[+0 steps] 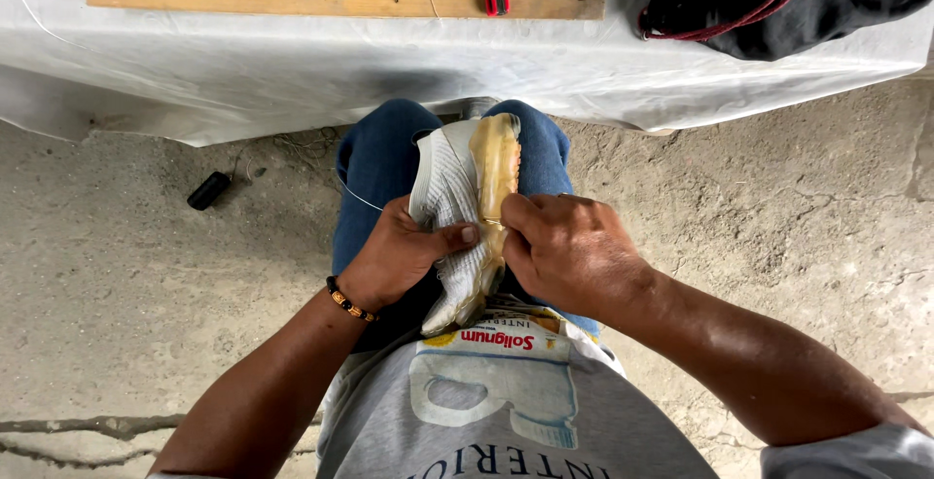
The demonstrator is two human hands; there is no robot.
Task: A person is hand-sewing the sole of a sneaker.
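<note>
Between your knees, the shoe [457, 216] stands sole-up, clamped by your thighs. Left hand [394, 255] wraps the white knit upper, thumb pressed across it. Right hand [564, 250] has fingers pinched tight at the sole's edge; what they pinch is hidden. Keep the left grip firm so the shoe can't twist, and work close to the seam. Sole is glossy, translucent amber, ridged; upper is ribbed fabric. A thin thread [355, 195] trails left over your jeans [379, 153].
</note>
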